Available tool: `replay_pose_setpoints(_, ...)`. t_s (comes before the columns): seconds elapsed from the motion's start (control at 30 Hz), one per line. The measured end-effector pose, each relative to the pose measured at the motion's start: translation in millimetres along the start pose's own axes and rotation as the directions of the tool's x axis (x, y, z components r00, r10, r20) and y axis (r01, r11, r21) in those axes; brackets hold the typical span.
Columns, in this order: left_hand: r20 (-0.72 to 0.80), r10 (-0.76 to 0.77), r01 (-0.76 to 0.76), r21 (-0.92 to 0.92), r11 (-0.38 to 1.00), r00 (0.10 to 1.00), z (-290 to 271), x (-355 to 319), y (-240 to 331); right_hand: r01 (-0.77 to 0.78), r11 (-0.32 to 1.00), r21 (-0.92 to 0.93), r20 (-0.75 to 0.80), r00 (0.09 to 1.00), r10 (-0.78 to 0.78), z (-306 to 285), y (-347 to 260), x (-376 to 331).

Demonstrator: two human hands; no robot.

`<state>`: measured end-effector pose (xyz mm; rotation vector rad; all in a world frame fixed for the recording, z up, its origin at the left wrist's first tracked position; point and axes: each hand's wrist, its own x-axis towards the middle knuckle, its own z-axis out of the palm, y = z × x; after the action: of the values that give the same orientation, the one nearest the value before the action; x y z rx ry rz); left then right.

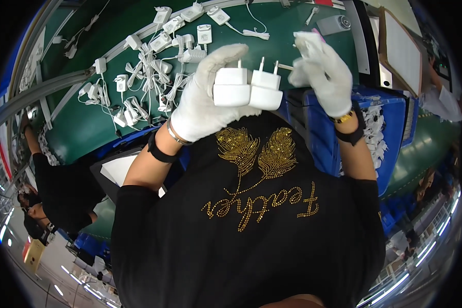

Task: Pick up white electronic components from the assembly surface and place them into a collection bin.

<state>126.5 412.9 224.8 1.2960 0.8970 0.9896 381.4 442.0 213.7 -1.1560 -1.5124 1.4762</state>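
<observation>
My left hand, in a white glove, is closed around two white plug adapters side by side. The left adapter and the right adapter both have their metal pins pointing away from me. Just right of them is my right hand, also gloved, with its fingers bent. A thin pale piece reaches from its fingers toward the right adapter's pins; its kind is unclear. Beyond my left hand, several white adapters with cables lie tangled on the green table.
A blue bin with many small white pieces stands by my right forearm. A grey device lies at the far right of the table. A metal rail crosses at left. Another person in black is at the left.
</observation>
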Motion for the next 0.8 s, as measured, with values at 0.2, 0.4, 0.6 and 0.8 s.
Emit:
replay_pose_setpoints(0.2,0.208,-0.059,-0.004,0.292,0.956,0.976,-13,-25,2,-0.11,0.657,-0.746,-0.259,0.956,-0.135,13,98,43)
replay_pose_setpoints(0.4,0.469,-0.479,0.578,-0.086,0.811,0.742,-20,-52,7,-0.087,0.612,-0.786,-0.265,0.942,-0.206,-11,104,41)
replay_pose_setpoints(0.6,0.723,-0.198,0.199,0.086,0.976,0.662,-26,-19,-4,-0.558,0.192,-0.807,-0.577,0.814,-0.062,-102,161,44)
replay_pose_setpoints(0.8,0.748,-0.217,0.422,-0.092,0.902,0.628,-17,-21,-10,-0.462,0.33,-0.823,-0.522,0.844,-0.12,-112,176,45)
